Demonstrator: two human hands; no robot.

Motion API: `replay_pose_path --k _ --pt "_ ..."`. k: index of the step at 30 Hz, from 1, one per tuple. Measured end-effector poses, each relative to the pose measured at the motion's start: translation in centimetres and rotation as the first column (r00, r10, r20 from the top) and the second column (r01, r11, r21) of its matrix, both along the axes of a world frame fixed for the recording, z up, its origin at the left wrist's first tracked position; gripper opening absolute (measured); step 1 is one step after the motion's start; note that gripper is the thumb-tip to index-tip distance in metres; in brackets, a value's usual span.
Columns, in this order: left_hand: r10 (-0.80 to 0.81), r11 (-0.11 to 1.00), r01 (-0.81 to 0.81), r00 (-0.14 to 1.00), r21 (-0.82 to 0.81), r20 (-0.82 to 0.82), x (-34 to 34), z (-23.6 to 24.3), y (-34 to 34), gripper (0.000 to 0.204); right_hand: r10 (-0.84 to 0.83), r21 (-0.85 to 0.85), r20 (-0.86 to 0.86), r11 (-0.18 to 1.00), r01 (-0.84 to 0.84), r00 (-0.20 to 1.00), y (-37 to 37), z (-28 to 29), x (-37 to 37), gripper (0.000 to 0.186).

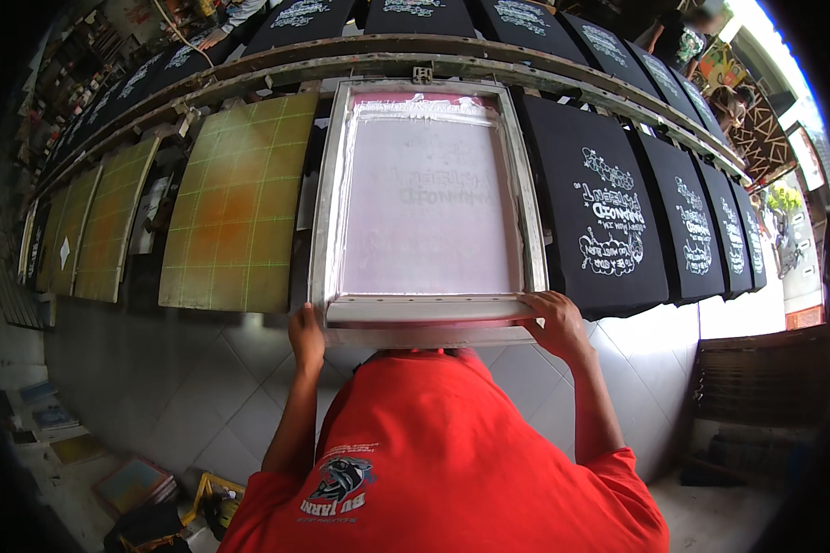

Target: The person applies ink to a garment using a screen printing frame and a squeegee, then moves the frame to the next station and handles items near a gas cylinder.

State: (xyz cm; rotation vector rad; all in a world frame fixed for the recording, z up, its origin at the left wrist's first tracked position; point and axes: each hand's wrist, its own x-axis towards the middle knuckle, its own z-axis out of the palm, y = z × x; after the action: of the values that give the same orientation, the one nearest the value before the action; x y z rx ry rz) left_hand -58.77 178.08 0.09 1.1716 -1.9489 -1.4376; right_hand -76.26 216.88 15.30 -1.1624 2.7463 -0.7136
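Note:
A screen printing frame [325,194] with pale pinkish mesh [424,235] and white ink along its far inner edge lies in front of me. A long metal bar [415,310], like a squeegee, rests across its near end. My left hand [307,334] grips the frame's near left corner. My right hand [555,324] has fingers curled over the bar's right end at the frame's near right corner. Right of the screen are black shirts [581,124] on boards with white printed designs; left of it are bare yellowish boards [231,157].
Metal rails [581,85] run behind the boards, with another row of printed black shirts [516,23] beyond. Another person [687,46] stands at the far right, and a hand [214,35] shows at the far left. Stacked panels [134,484] lie on the floor at lower left.

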Motion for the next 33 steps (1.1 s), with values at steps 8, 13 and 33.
replay_pose_path --k 8,13,33 --pt "0.048 0.998 -0.046 0.997 -0.045 0.059 0.3 -1.7 -0.4 0.045 -0.069 0.094 0.122 0.994 0.057 0.99 -1.2 1.0 -2.3 0.036" --pt "-0.098 0.985 0.104 0.994 -0.137 0.053 1.6 0.2 -1.6 0.041 -0.03 0.121 0.18 0.993 0.008 0.983 -1.5 1.2 -3.9 0.032" --pt "-0.673 0.163 0.864 0.451 -0.477 0.586 -22.1 18.6 -5.8 0.021 0.006 0.3 -0.101 0.953 0.025 0.995 -7.5 3.1 -18.2 0.014"
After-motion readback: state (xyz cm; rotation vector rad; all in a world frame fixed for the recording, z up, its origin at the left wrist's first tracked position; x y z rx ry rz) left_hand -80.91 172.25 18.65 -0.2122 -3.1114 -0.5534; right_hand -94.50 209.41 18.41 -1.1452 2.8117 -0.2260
